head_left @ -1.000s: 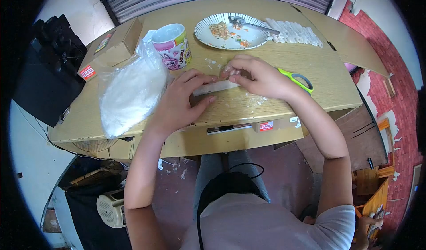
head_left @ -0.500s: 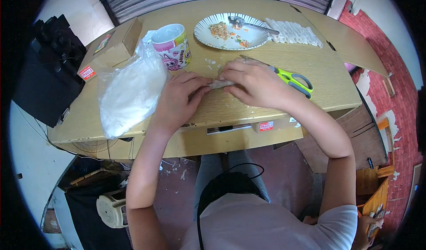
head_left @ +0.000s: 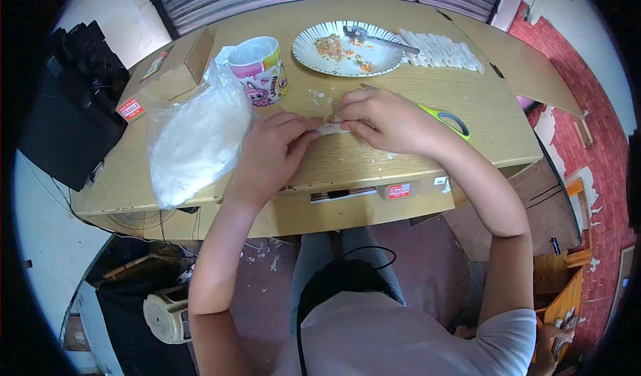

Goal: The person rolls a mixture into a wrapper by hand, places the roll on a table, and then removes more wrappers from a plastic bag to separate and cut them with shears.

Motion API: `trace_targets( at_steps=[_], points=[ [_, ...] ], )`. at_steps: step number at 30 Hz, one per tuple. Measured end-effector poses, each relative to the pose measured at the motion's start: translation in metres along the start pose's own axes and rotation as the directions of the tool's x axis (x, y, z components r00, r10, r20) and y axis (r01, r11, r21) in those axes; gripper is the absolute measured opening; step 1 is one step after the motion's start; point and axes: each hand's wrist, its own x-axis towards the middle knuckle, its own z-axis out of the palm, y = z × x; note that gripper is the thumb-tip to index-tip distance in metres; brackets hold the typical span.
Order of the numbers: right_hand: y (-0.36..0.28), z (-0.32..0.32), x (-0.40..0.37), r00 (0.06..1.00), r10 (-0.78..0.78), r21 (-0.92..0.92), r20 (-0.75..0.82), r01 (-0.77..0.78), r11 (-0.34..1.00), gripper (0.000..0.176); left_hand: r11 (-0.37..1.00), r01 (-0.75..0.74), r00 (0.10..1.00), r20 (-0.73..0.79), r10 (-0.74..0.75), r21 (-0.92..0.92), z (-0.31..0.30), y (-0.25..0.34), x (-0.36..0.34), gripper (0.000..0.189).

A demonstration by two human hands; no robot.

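A small whitish spring roll (head_left: 328, 129) lies at the middle of the table, largely covered by my fingers. My left hand (head_left: 277, 142) is closed on its left end, fingertips bent together. On its right end my right hand (head_left: 380, 119) pinches with thumb and fingers. Green-handled scissors (head_left: 451, 120) lie partly beneath my right hand and wrist. Beyond my hands is a white paper plate (head_left: 309, 61) holding chopped filling (head_left: 330, 46) and a spoon (head_left: 384, 40). A row of similar rolls (head_left: 444, 52) sits to its right.
A printed mug (head_left: 257, 72) stands beyond my left hand. Left of that hand lies a clear plastic bag (head_left: 197, 142) with white contents. A cardboard box (head_left: 167, 69) and a black bag-like object (head_left: 77, 102) are further left. Another person's hand (head_left: 557, 336) shows at lower right.
My right hand's fingers have drawn into a tighter pinch at the roll's right end, and the hand covers more of the scissors. The left hand has barely moved.
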Motion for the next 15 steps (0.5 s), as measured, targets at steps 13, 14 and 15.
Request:
trace_targets(
  at_steps=[13,14,15],
  points=[
    [-0.001,0.005,-0.004,0.995,-0.068,-0.164,-0.073,0.056,0.985,0.023,0.885,0.238,0.969,0.042,-0.242,-0.4,0.002,-0.005,0.004,0.032],
    [0.003,-0.002,-0.006,0.995,-0.067,-0.168,-0.075,0.053,0.984,0.023,0.895,0.202,0.976,0.001,-0.22,-0.398,0.002,-0.004,0.004,0.033],
    [0.007,-0.014,-0.009,0.997,0.007,-0.035,-0.082,-0.009,0.999,0.024,0.896,0.195,0.977,-0.001,-0.213,-0.398,0.003,-0.006,0.004,0.033]
  ],
)
